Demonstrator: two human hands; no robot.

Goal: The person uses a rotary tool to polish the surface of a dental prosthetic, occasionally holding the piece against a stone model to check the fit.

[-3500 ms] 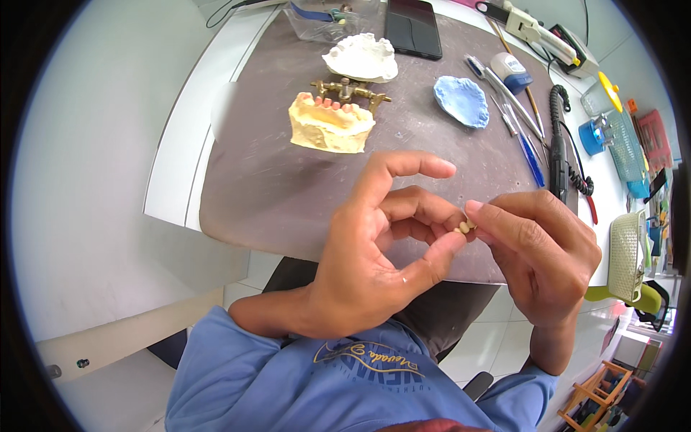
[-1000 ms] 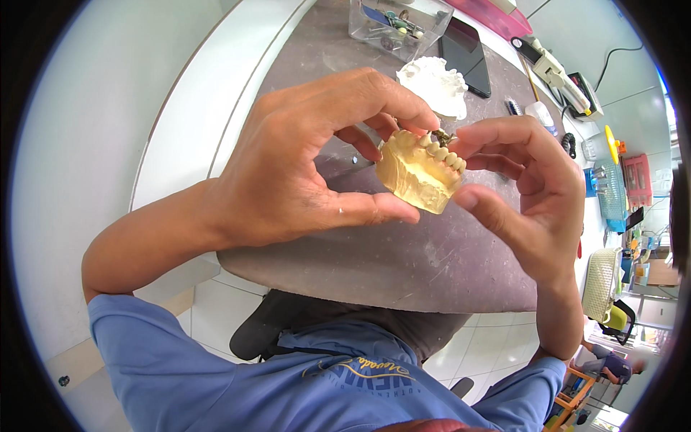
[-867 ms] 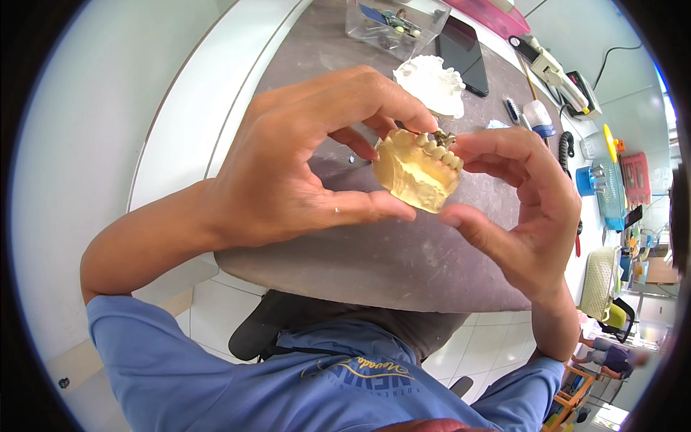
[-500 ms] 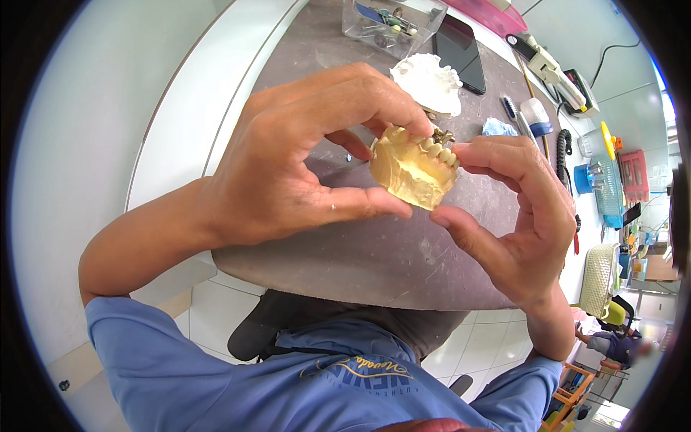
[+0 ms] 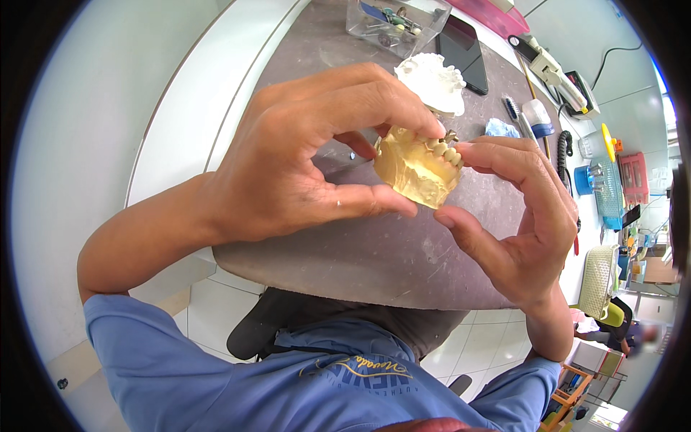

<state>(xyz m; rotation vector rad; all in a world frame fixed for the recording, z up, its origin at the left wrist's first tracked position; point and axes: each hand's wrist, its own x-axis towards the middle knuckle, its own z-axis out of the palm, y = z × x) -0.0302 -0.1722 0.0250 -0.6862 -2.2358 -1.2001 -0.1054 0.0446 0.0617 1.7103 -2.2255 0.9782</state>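
Between my two hands, above the table, is a yellow dental model (image 5: 414, 173) with a row of cream-coloured teeth along its upper edge and a bit of dark metal behind them. My left hand (image 5: 309, 158) grips its left side, fingertips over the top and thumb at the lower edge. From the other side, my right hand (image 5: 522, 209) pinches it with the fingers by the teeth and the thumb near the bottom corner. A white plaster dental model (image 5: 432, 83) lies on the table just beyond. The model's underside and back are hidden.
A clear plastic box (image 5: 392, 29) of small tools stands at the back, beside a black phone (image 5: 463, 54). Right of these are a brush (image 5: 512, 109), a crumpled blue cloth (image 5: 502, 128) and a white-and-blue jar (image 5: 537, 115). A woven basket (image 5: 599, 277) sits farther right.
My left fingertips have shifted slightly right over the top of the yellow model. Both hands keep their hold. At the far right, a person in the background has moved.
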